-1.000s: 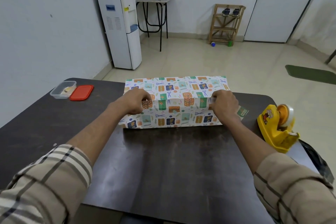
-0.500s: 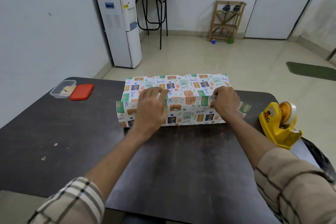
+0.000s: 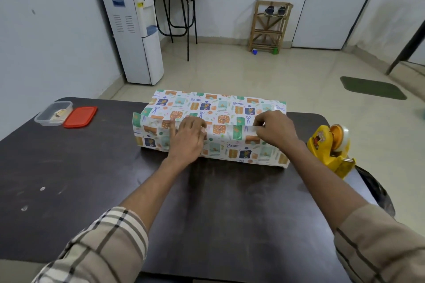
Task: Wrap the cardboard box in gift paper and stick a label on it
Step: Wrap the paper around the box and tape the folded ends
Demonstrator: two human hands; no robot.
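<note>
Dark table, white-walled room. Had cardboard box, covered in gift paper, at table's far middle. Pressed left hand flat, fingers straight, on front seam; pinched paper edge with curled right hand. Had tape dispenser at table's right edge, open container at far-left corner.

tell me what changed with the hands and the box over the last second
The left hand let go of the fold near the left end and slid right along the seam; it now lies flat on the gift paper, fingers pressing. The right hand kept pinching the seam near the right end. The tape dispenser, clear container and red lid did not move.
</note>
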